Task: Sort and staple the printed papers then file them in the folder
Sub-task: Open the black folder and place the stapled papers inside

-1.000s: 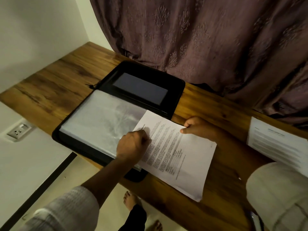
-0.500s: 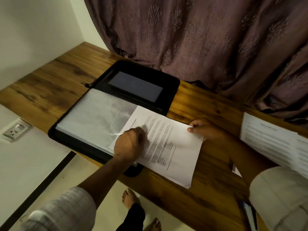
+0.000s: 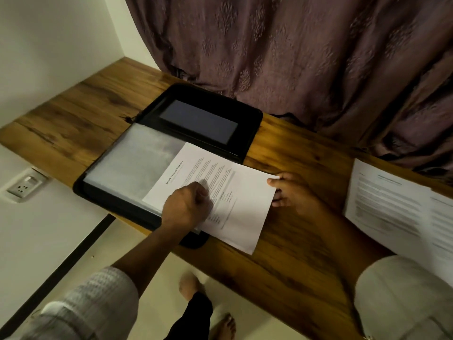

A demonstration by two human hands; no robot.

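Observation:
A black zip folder (image 3: 247, 119) lies open on the wooden shelf, with a clear plastic sleeve (image 3: 132, 163) on its near half. A printed paper (image 3: 235, 212) lies partly inside the sleeve, its left end over the folder and its right end on the wood. My left hand (image 3: 186, 207) is curled at the sleeve's edge on top of the paper; what its fingers pinch is hidden. My right hand (image 3: 291, 192) pinches the paper's right edge, thumb on top.
More printed papers (image 3: 402, 212) lie on the wooden shelf (image 3: 73, 123) at the right. A purple curtain (image 3: 294, 57) hangs along the back edge. A wall socket (image 3: 24, 185) sits below the shelf at the left. Bare feet stand on the floor below.
The paper has slid left, further into the sleeve. My right hand has followed it at the right edge; my left hand has stayed at the sleeve's opening.

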